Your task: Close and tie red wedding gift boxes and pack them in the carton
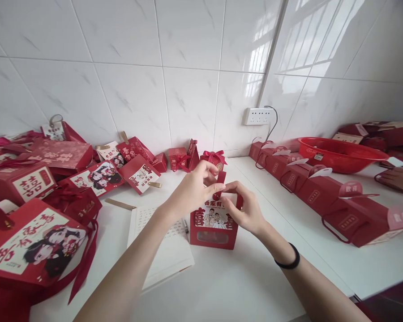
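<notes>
A small red gift box (213, 226) with a cartoon couple on its white front panel stands upright on the white counter (242, 281), partly on an open notebook (161, 250). My left hand (193, 188) pinches the red ribbon handle (220, 181) at the top of the box from the left. My right hand (245, 210), with a black band on its wrist, grips the same top from the right, fingers curled around the ribbon. Both hands sit directly above the box.
Piles of red gift boxes and bags (36, 241) crowd the left side and back wall. A row of flat red boxes (322, 192) runs along the right, beside a red plastic basin (342, 154). A wall socket (257, 116) sits behind. Another person's hand (398, 179) shows at far right.
</notes>
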Demonstrator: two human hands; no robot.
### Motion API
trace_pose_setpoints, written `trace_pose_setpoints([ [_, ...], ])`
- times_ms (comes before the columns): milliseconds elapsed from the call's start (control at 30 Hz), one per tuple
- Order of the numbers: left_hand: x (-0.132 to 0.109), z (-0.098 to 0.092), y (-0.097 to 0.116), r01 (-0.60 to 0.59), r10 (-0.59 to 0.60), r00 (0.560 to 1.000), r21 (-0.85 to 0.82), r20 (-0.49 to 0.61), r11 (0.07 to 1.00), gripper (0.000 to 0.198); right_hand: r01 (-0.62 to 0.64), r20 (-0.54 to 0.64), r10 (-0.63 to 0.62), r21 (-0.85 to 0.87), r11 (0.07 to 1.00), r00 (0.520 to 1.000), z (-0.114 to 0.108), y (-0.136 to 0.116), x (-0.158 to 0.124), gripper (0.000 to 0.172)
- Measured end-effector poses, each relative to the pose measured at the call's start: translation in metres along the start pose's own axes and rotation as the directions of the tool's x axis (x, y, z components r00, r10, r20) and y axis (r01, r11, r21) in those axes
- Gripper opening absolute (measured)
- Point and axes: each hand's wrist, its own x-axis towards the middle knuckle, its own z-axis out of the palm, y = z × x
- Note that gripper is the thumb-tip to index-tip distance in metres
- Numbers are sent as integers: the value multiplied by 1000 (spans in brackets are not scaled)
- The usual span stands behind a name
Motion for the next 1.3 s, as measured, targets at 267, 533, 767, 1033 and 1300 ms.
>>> trace_pose_setpoints([
  [267,-1,7,-3,-122,120,992,51,42,991,13,278,-40,-301,-280,919,953,2,4,0,8],
  [533,-5,0,-7,-58,53,982,18,183,998,48,355,-81,-397,-307,883,914,5,6,0,12],
  [767,-7,-2,-6,-58,46,982,59,185,997,51,205,-120,-221,-135,970,968,8,5,-2,8],
  [1033,-5,5,-12,-110,110,981,-10,162,994,49,17,-86,-14,39,999,996,5,2,0,10],
  [1300,-4,5,-16,-187,180,971,32,156,982,48,-24,-72,25,22,999,997,3,-1,1,12],
])
